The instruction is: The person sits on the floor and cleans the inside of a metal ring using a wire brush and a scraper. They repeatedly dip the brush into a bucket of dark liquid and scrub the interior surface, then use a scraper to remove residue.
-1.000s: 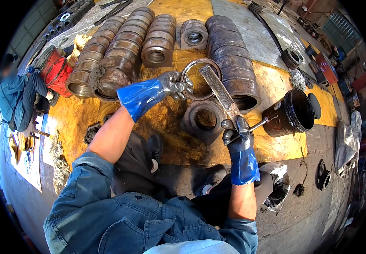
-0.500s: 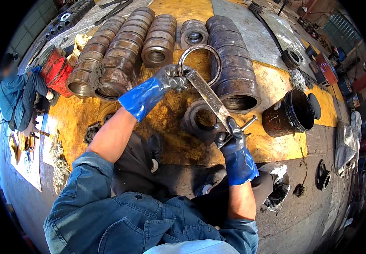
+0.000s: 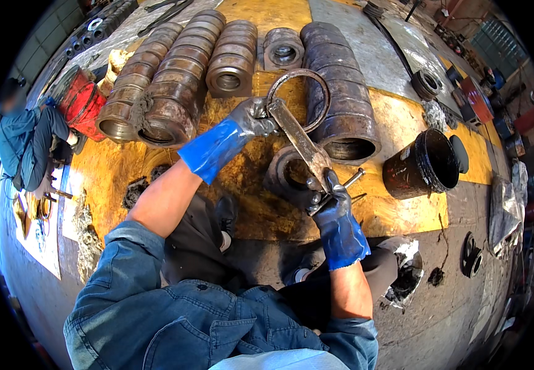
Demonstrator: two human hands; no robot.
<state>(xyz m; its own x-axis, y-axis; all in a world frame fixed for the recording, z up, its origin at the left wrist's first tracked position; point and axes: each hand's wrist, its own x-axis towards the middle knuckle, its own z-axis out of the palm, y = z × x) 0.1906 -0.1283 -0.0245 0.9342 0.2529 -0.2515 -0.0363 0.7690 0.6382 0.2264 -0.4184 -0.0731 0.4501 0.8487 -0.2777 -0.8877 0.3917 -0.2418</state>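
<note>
My left hand (image 3: pixel 251 118), in a blue and dark-stained glove, is closed on the left edge of a thin metal ring (image 3: pixel 327 98) held up off the floor. My right hand (image 3: pixel 335 206), gloved the same way, grips the lower end of a long flat metal bar tool (image 3: pixel 299 134). A short rod (image 3: pixel 354 178) sticks out crosswise beside that hand. The bar's far end lies against the ring's lower left part, close to my left fingers. Beneath the bar, a thick metal collar (image 3: pixel 274 174) rests on the greasy yellow sheet (image 3: pixel 230 160).
Rows of thick metal collars (image 3: pixel 177 80) lie ahead, with another row (image 3: pixel 341 80) at right. A dark, grimy bucket (image 3: pixel 405 172) stands to the right. At left are a red bucket (image 3: pixel 85 105) and a seated person (image 3: pixel 29 132). A stained bag (image 3: pixel 402 271) sits beside my right knee.
The ring and my left hand have shifted slightly right. My right hand has moved a little left and down, and the bar has turned its broad face somewhat.
</note>
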